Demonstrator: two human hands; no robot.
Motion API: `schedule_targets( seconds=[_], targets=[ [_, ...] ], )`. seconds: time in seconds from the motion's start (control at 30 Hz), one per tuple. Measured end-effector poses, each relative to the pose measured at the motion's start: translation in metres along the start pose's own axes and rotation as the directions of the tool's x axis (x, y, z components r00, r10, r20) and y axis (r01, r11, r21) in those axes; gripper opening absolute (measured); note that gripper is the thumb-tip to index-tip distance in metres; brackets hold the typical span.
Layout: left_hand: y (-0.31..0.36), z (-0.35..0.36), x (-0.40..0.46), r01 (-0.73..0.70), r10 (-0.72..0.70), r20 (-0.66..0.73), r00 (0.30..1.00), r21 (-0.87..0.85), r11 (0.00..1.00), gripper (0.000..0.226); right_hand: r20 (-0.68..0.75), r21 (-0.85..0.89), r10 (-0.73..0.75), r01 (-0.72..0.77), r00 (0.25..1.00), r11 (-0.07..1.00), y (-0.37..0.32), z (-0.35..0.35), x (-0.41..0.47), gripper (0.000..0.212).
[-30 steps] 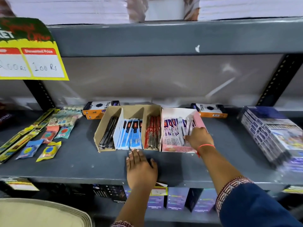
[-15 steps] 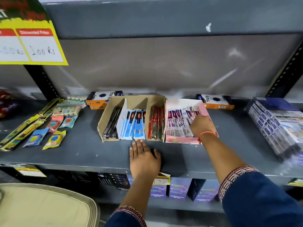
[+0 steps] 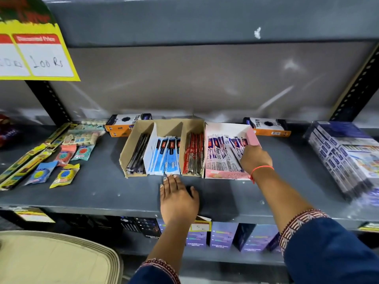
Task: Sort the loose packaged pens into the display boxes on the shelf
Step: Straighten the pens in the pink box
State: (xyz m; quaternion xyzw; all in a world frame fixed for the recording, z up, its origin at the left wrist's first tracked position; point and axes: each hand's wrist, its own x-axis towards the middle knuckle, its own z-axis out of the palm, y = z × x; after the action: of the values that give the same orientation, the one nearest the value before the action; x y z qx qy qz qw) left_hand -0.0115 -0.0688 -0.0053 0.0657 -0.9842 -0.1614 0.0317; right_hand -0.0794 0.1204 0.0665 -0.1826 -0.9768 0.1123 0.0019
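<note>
A brown cardboard display box [image 3: 127, 152] on the grey shelf [image 3: 98, 191] holds dark pens [image 3: 138, 154], blue-packaged pens [image 3: 166, 156] and red-packaged pens [image 3: 193, 155] in three slots. Beside it on the right, a pink display box [image 3: 253, 138] holds white and purple packaged pens [image 3: 220, 154]. My right hand [image 3: 255, 158] reaches into the pink box, its fingers curled on the packets at the box's right side. Flat on the shelf lies my left hand [image 3: 177, 199], fingers together, just in front of the blue packets.
Two orange-and-black boxes [image 3: 123, 125] [image 3: 268, 127] lie behind the display boxes. Small colourful packets [image 3: 65, 175] and long yellow packs [image 3: 26, 160] are spread at the left. A stack of blue boxes [image 3: 344, 152] fills the right. A yellow price sign [image 3: 39, 56] hangs upper left.
My right hand has shifted slightly toward the right side of the pink box among the packets. The left hand has stayed flat on the shelf. The view has moved closer.
</note>
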Motion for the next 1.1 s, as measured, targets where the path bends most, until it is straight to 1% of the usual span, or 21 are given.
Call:
schedule_targets(
  seconds=[0.1, 0.13, 0.2, 0.27, 0.37, 0.6, 0.67, 0.77, 0.83, 0.9, 0.97, 1.03, 1.1],
  targets=[
    [0.0, 0.0, 0.0, -0.001, 0.001, -0.006, 1.0, -0.009, 1.0, 0.066, -0.043, -0.116, -0.077, 0.071, 0.996, 0.991, -0.004, 0.0, 0.0, 0.032],
    [0.0, 0.001, 0.0, -0.001, 0.001, -0.007, 1.0, -0.011, 1.0, 0.066, -0.024, -0.138, -0.116, 0.111, 0.993, 0.984, -0.007, 0.001, 0.0, 0.03],
    [0.0, 0.001, 0.0, 0.0, 0.0, -0.01, 1.0, -0.015, 1.0, 0.066, 0.051, -0.108, -0.146, 0.151, 0.988, 0.983, -0.011, 0.005, 0.001, 0.026],
    [0.0, 0.001, 0.001, 0.006, -0.006, -0.012, 1.0, -0.013, 1.0, 0.067, 0.105, -0.062, -0.126, 0.133, 0.986, 0.989, -0.014, 0.007, 0.002, 0.026],
    [0.0, 0.002, 0.001, 0.006, -0.006, -0.006, 1.0, 0.001, 1.0, 0.067, 0.115, 0.001, -0.094, 0.095, 0.989, 0.995, -0.014, 0.007, 0.003, 0.033],
    [-0.001, 0.003, 0.001, -0.001, 0.001, -0.01, 1.0, -0.003, 1.0, 0.068, 0.09, -0.025, -0.112, 0.114, 0.99, 0.993, -0.015, 0.007, 0.005, 0.042],
    [-0.001, 0.004, 0.001, -0.002, 0.002, -0.013, 1.0, 0.0, 1.0, 0.068, 0.068, -0.028, -0.109, 0.111, 0.992, 0.993, -0.014, 0.005, 0.005, 0.041],
    [-0.001, 0.003, 0.001, -0.002, 0.002, -0.012, 1.0, 0.01, 1.0, 0.068, -0.019, -0.033, -0.119, 0.118, 0.993, 0.992, -0.009, 0.002, 0.005, 0.04],
    [0.0, 0.003, 0.001, -0.001, 0.002, -0.007, 1.0, 0.012, 1.0, 0.068, -0.022, 0.047, -0.1, 0.101, 0.995, 0.994, -0.006, 0.0, 0.007, 0.04],
    [0.0, 0.002, 0.001, -0.001, 0.001, -0.001, 1.0, 0.01, 1.0, 0.067, 0.007, 0.147, -0.081, 0.08, 0.997, 0.986, -0.004, 0.0, 0.011, 0.037],
    [0.0, 0.002, 0.002, -0.001, 0.001, -0.003, 1.0, 0.007, 1.0, 0.067, 0.034, 0.207, -0.073, 0.064, 0.997, 0.976, -0.003, 0.002, 0.014, 0.034],
    [-0.001, 0.002, 0.001, -0.003, 0.003, 0.002, 1.0, 0.01, 1.0, 0.067, 0.049, 0.191, -0.079, 0.068, 0.996, 0.979, -0.002, 0.003, 0.013, 0.032],
    [-0.001, 0.002, 0.001, -0.001, 0.001, -0.002, 1.0, -0.005, 1.0, 0.066, 0.05, 0.128, -0.094, 0.087, 0.994, 0.988, -0.001, 0.003, 0.009, 0.031]
  ],
)
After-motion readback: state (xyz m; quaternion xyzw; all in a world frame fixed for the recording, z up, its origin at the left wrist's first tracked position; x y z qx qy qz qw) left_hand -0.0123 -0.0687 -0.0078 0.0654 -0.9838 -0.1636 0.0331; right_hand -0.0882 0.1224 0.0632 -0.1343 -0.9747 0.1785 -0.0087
